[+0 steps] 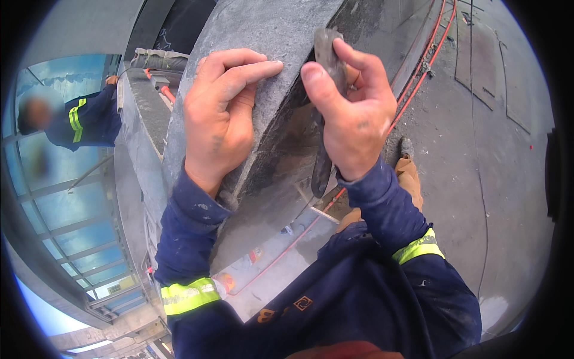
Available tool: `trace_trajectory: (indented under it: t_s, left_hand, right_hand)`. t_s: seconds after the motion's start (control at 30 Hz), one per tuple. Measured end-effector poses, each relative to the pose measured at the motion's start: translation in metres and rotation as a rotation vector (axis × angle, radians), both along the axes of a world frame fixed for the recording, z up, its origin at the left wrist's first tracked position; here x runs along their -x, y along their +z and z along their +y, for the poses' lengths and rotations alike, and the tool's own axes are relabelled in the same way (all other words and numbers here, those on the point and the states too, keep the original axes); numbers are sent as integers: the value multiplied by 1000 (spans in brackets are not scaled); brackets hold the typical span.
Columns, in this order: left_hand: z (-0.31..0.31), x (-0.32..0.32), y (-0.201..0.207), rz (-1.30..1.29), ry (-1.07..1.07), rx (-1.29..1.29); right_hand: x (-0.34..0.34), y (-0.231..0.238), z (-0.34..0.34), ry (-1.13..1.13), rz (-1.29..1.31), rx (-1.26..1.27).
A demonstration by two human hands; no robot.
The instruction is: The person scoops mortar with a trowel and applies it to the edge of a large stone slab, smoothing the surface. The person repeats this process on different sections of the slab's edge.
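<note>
My left hand (218, 119) is over the rough grey concrete slab (263, 30), near its edge. Its fingers are partly bent and apart, with nothing visible in them. Just right of that edge, my right hand (359, 113) grips a hand tool (327, 51) with a worn, flat grey end between the thumb and fingers. A dark handle (321, 170) hangs below the palm. The fingers cover the tool's middle, so its exact kind is unclear.
Red hoses (421, 75) run along the dusty floor (442, 173) at right, near thin boards (475, 66). My shoe (406, 148) stands below the slab. At left, another person (84, 119) in dark workwear is beside large windows (78, 206). An orange-and-grey power tool (160, 84) lies beyond the slab.
</note>
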State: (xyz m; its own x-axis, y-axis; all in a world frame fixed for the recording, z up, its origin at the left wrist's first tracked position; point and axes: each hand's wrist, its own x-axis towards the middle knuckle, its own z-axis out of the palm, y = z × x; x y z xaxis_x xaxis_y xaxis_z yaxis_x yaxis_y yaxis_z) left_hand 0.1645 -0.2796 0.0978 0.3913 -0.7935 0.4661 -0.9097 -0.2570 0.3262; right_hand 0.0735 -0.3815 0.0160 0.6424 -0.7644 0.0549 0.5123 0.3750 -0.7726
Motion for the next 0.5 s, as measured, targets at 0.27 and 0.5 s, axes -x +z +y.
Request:
trace_trajectory:
  t_s: [0.27,0.5]
  left_hand:
    - [-1,-2,5,-10,6,-28]
    - [-2,3,9,-46,30,-66]
  right_hand:
    - [-8,12,-32,48,15,-39]
    - [-21,9,-60,-32,69,48]
